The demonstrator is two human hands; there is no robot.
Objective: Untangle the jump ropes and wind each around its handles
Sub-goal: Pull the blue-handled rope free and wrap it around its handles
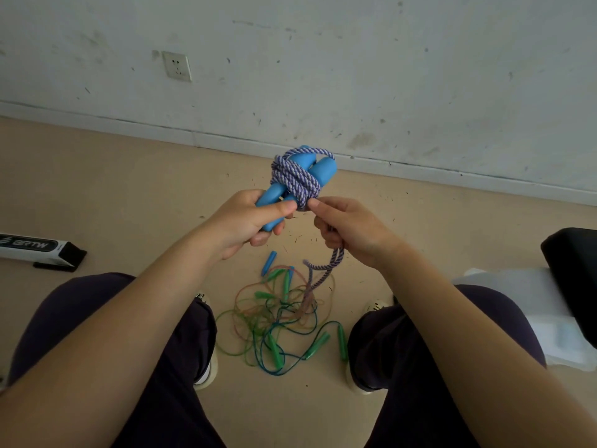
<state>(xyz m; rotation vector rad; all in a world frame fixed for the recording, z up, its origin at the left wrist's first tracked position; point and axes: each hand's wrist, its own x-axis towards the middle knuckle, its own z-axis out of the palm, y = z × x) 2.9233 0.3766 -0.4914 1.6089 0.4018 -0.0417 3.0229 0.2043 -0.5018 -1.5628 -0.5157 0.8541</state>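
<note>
Beige floor (113, 176) beneath a scuffed white wall (355, 59) — left hand (248, 221) grips the blue handles (310, 169), right hand (352, 227) pinches the purple rope (294, 177).

Purple-white braided rope (295, 179), blue handles (323, 171), green tangled ropes (274, 328).

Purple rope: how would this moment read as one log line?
left hand: holds blue handles | right hand: winding purple rope | floor tangle: untouched
</note>
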